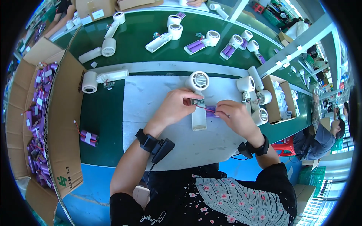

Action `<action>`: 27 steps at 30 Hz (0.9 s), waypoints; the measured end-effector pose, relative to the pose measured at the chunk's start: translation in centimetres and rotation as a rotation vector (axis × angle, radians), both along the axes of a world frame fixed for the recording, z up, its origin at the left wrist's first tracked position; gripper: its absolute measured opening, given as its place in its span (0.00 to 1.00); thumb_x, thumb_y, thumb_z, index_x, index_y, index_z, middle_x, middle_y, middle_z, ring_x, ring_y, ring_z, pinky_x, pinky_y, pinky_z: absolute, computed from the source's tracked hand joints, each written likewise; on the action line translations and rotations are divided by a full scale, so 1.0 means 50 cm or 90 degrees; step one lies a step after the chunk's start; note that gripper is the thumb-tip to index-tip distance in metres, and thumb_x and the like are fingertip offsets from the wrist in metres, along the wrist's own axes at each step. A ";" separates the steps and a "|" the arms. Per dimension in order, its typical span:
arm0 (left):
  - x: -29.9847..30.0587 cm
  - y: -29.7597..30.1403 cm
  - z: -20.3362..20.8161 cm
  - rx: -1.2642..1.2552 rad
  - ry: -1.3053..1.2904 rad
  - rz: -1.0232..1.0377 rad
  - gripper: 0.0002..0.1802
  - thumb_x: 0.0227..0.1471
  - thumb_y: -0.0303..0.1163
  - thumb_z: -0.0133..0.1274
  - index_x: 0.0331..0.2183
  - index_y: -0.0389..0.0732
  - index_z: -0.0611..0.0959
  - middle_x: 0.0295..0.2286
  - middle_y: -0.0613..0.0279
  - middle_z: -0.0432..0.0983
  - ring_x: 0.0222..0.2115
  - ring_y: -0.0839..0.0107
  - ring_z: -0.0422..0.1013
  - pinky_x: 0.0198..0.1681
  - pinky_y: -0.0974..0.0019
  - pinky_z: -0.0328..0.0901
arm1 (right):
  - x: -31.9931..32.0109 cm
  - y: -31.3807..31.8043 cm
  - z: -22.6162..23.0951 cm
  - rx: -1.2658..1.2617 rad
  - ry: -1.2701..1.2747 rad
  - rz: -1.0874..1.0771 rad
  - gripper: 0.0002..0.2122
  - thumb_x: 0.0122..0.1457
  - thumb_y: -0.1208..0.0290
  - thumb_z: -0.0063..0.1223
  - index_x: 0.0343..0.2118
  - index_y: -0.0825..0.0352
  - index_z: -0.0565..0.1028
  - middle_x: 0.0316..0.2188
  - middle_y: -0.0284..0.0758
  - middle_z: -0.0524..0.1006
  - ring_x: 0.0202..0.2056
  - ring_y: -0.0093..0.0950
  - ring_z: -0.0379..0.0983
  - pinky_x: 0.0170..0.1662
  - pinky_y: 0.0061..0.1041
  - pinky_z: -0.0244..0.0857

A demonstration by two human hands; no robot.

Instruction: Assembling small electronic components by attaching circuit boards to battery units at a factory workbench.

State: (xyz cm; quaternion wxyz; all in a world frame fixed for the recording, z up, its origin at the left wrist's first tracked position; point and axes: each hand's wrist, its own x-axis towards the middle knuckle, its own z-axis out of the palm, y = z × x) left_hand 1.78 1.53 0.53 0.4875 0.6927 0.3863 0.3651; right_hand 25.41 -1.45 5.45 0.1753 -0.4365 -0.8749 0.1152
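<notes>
A white handheld fan [199, 122] lies on the pale work mat [151, 139], its round head away from me and its handle shell open toward me. My left hand [175, 106] pinches a small green circuit board [197, 101] at the neck of the fan. Just right of the handle, my right hand [234, 115] has its fingers closed on a purple battery pack [211, 110]. Red wires run between the board and the pack. My right fingertips partly cover the pack. A black strap device sits on each wrist.
At the left stands a cardboard box [64, 139] full of purple battery packs [39, 113]. One loose battery pack [89, 138] lies beside it. Several opened fans rest on the green conveyor [135, 30] beyond the mat. White fans and a carton [277, 107] of small white parts are at the right.
</notes>
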 end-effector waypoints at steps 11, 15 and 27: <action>0.013 -0.008 0.009 -0.056 -0.003 0.047 0.17 0.42 0.18 0.54 0.38 0.37 0.84 0.34 0.62 0.77 0.28 0.79 0.72 0.34 0.76 0.67 | -0.014 -0.002 0.002 -0.013 -0.153 0.028 0.03 0.48 0.78 0.58 0.26 0.71 0.78 0.32 0.41 0.79 0.32 0.38 0.76 0.37 0.31 0.71; 0.013 -0.008 0.008 -0.065 -0.007 0.043 0.17 0.42 0.18 0.53 0.38 0.37 0.84 0.35 0.62 0.77 0.28 0.79 0.71 0.34 0.76 0.67 | -0.006 -0.001 0.011 -0.046 -0.096 -0.005 0.03 0.48 0.78 0.57 0.24 0.72 0.77 0.31 0.41 0.79 0.31 0.39 0.76 0.37 0.32 0.71; 0.007 -0.003 0.007 -0.072 -0.001 0.037 0.17 0.42 0.19 0.54 0.39 0.37 0.84 0.37 0.61 0.77 0.30 0.78 0.73 0.35 0.75 0.68 | 0.001 -0.009 -0.016 0.002 -0.002 0.016 0.04 0.50 0.78 0.56 0.27 0.72 0.74 0.34 0.40 0.76 0.35 0.38 0.74 0.40 0.33 0.70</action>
